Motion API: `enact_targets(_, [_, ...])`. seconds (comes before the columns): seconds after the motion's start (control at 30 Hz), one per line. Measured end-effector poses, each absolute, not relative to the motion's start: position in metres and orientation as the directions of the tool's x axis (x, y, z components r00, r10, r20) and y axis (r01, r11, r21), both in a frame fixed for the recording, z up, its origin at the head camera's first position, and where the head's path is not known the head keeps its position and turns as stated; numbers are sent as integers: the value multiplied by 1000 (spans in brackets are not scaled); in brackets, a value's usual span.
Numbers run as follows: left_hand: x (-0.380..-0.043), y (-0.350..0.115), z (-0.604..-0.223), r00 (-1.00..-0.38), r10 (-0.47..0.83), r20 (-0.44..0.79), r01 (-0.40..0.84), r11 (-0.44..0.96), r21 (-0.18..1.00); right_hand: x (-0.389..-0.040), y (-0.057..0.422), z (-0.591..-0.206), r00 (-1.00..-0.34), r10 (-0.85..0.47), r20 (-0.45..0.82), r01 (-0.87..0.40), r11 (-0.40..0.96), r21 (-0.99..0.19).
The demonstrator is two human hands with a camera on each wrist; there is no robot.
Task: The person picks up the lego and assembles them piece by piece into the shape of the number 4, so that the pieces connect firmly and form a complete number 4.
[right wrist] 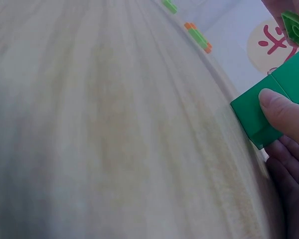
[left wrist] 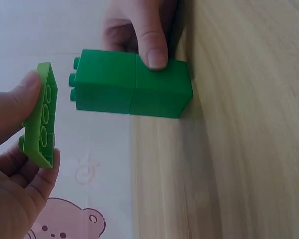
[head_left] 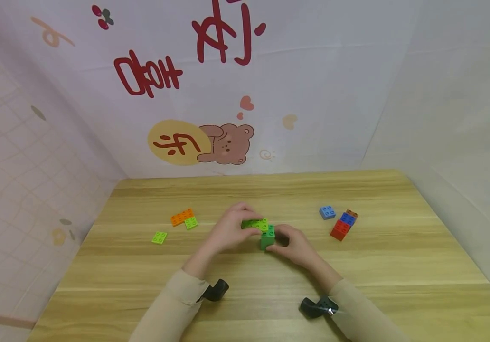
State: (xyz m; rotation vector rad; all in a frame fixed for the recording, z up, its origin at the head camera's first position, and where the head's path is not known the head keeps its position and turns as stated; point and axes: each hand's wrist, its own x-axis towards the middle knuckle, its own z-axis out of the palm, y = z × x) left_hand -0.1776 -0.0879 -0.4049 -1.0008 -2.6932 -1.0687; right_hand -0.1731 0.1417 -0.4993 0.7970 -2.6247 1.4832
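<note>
Two dark green building bricks (left wrist: 107,82), stacked one on the other, stand upright on the table. My right hand (head_left: 294,247) grips the stack low down, its thumb (right wrist: 276,107) flat against the lower brick. In my left hand (head_left: 232,228) a thin light green brick (left wrist: 41,117) is pinched by its edges, hollow underside facing the stack's studs. The left wrist view shows a gap between this plate and the studs. In the head view the plate (head_left: 255,224) overlaps the top of the stack.
To the left lie an orange plate (head_left: 182,217), a small lime plate (head_left: 191,223) beside it and another lime plate (head_left: 159,237). At the right are a light blue brick (head_left: 327,212) and a row of red (head_left: 340,230), blue (head_left: 348,219) and brown (head_left: 352,213) bricks. A printed cloth (head_left: 313,95) hangs behind the table.
</note>
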Motion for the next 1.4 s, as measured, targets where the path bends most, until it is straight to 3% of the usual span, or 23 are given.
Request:
enact_targets(0.57, [-178, -69, -408, -786, 566, 247, 600, 605, 524, -174, 142, -503, -861, -421, 286, -457, 393, -798])
enact_targets(1.4, [-176, -63, -408, -823, 529, 208, 544, 627, 557, -174, 142, -506, -857, -417, 301, -469, 393, -791])
